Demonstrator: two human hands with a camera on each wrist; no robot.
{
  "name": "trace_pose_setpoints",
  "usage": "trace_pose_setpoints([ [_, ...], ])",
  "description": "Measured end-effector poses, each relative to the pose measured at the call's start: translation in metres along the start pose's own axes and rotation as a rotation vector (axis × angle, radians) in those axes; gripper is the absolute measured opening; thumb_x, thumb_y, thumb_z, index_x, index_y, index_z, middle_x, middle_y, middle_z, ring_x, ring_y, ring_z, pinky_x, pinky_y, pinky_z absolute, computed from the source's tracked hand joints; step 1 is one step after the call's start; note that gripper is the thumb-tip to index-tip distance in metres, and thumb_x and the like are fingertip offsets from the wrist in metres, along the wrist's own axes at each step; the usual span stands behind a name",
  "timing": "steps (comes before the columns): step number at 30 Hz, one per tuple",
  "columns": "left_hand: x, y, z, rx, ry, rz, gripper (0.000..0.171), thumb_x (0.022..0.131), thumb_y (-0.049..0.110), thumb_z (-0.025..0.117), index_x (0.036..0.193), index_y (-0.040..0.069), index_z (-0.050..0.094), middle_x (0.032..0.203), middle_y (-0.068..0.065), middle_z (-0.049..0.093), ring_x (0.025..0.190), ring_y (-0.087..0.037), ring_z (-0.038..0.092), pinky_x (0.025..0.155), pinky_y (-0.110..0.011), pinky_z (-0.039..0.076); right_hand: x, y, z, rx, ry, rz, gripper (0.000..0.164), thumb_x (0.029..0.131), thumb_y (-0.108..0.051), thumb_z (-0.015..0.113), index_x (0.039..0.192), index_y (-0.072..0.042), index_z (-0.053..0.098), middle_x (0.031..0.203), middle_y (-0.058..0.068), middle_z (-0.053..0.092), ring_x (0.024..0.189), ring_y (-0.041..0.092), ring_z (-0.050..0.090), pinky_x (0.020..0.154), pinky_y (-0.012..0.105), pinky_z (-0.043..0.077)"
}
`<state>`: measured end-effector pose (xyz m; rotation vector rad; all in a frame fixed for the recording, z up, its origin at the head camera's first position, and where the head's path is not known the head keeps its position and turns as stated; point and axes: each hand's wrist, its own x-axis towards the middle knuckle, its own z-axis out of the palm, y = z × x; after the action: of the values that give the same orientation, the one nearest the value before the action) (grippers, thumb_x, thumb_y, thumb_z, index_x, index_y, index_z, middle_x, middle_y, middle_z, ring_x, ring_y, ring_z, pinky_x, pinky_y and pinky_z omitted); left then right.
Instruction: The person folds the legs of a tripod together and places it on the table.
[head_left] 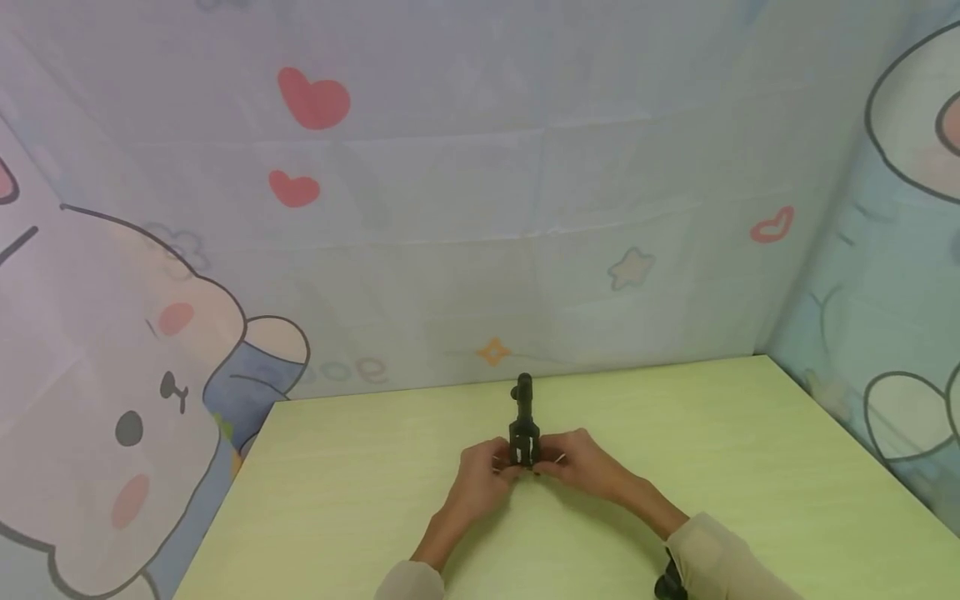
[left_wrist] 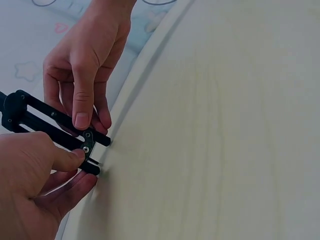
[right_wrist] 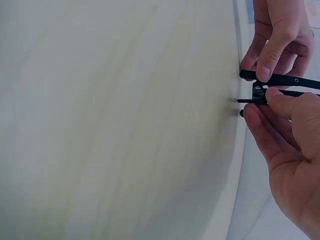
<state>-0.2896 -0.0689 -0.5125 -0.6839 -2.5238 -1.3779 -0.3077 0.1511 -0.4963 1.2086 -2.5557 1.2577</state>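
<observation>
Pinching a black, slim-legged, tripod-like stand (head_left: 524, 435) by its leg ends, the left hand (head_left: 482, 480) and right hand (head_left: 587, 463) hold it near the middle of the pale yellow-green worktop's (head_left: 360, 492) far edge. Another black object (head_left: 670, 585), partly hidden, shows well back from that edge, beside the beige right sleeve (head_left: 723, 560).

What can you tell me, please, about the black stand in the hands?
The black stand looks like a small tripod, apparently plastic or metal. It has a slim shaft, a side knob and narrow legs, nearly parallel and linked by a bracket with a pale screw. The left hand and right hand hold its leg end. Its tilt, and any contact with the table, are unclear.
</observation>
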Motion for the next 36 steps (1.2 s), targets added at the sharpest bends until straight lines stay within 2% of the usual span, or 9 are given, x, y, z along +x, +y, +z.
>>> trace_pose_setpoints([
  [8, -0.008, 0.001, -0.002, -0.059, 0.084, -0.051, 0.022, 0.085, -0.011, 0.077, 0.089, 0.002, 0.059, 0.086, -0.009, 0.070, 0.084, -0.023, 0.072, 0.074, -0.024, 0.060, -0.001, -0.004, 0.012, 0.075, 0.014, 0.000, 0.012, 0.094, -0.002, 0.076, 0.105, -0.002, 0.075, 0.100, 0.010, 0.078, 0.089, 0.013, 0.075, 0.079, 0.026, 0.061],
  [13, -0.012, 0.002, -0.003, -0.031, 0.124, -0.074, 0.025, 0.084, -0.011, 0.077, 0.082, 0.005, 0.058, 0.084, -0.004, 0.066, 0.085, -0.023, 0.071, 0.072, -0.025, 0.060, -0.002, -0.004, 0.017, 0.098, 0.025, -0.003, 0.017, 0.093, -0.002, 0.076, 0.110, -0.002, 0.075, 0.101, 0.010, 0.078, 0.089, 0.012, 0.075, 0.078, 0.025, 0.061],
  [16, -0.015, 0.005, -0.004, -0.024, 0.116, -0.077, 0.017, 0.087, -0.007, 0.076, 0.084, 0.004, 0.065, 0.086, -0.005, 0.067, 0.088, -0.024, 0.070, 0.074, -0.026, 0.060, -0.002, -0.005, 0.018, 0.094, 0.029, -0.002, 0.017, 0.093, -0.001, 0.077, 0.110, -0.002, 0.075, 0.100, 0.010, 0.078, 0.088, 0.011, 0.074, 0.078, 0.025, 0.061],
  [19, -0.018, 0.008, -0.006, -0.049, 0.078, -0.063, 0.008, 0.090, -0.005, 0.073, 0.092, 0.002, 0.071, 0.091, -0.007, 0.070, 0.091, -0.026, 0.071, 0.079, -0.029, 0.061, -0.001, -0.007, 0.019, 0.083, 0.029, 0.004, 0.014, 0.092, -0.002, 0.077, 0.106, -0.003, 0.075, 0.098, 0.008, 0.078, 0.088, 0.010, 0.074, 0.078, 0.025, 0.061],
  [24, -0.022, 0.009, -0.008, -0.094, 0.012, -0.045, 0.010, 0.092, -0.003, 0.071, 0.100, 0.002, 0.073, 0.097, -0.006, 0.074, 0.098, -0.026, 0.072, 0.086, -0.031, 0.060, 0.002, -0.011, 0.020, 0.054, 0.023, -0.017, 0.011, 0.094, 0.000, 0.074, 0.101, -0.007, 0.075, 0.097, 0.003, 0.078, 0.090, 0.012, 0.074, 0.079, 0.026, 0.061],
  [28, -0.023, 0.007, -0.007, -0.093, 0.017, -0.019, 0.011, 0.091, -0.006, 0.072, 0.099, 0.001, 0.072, 0.096, -0.007, 0.075, 0.097, -0.025, 0.073, 0.085, -0.030, 0.060, 0.003, -0.013, 0.021, 0.029, 0.016, -0.049, 0.014, 0.095, 0.006, 0.069, 0.099, -0.006, 0.074, 0.093, 0.005, 0.077, 0.087, 0.016, 0.074, 0.078, 0.025, 0.061],
  [32, -0.024, 0.005, -0.007, -0.104, 0.021, -0.017, 0.011, 0.091, -0.005, 0.074, 0.099, 0.001, 0.070, 0.096, -0.009, 0.074, 0.094, -0.024, 0.073, 0.082, -0.027, 0.061, 0.003, -0.014, 0.020, 0.030, -0.028, -0.075, 0.021, 0.096, 0.013, 0.062, 0.102, -0.004, 0.073, 0.091, 0.009, 0.075, 0.082, 0.019, 0.072, 0.074, 0.026, 0.060],
  [36, -0.024, 0.003, -0.006, -0.100, 0.026, -0.017, 0.011, 0.091, -0.003, 0.076, 0.097, 0.002, 0.069, 0.095, -0.009, 0.074, 0.091, -0.022, 0.073, 0.079, -0.024, 0.061, 0.001, -0.014, 0.016, 0.024, -0.053, -0.065, 0.023, 0.097, 0.011, 0.063, 0.106, -0.006, 0.073, 0.099, 0.008, 0.076, 0.090, 0.019, 0.073, 0.077, 0.025, 0.061],
])
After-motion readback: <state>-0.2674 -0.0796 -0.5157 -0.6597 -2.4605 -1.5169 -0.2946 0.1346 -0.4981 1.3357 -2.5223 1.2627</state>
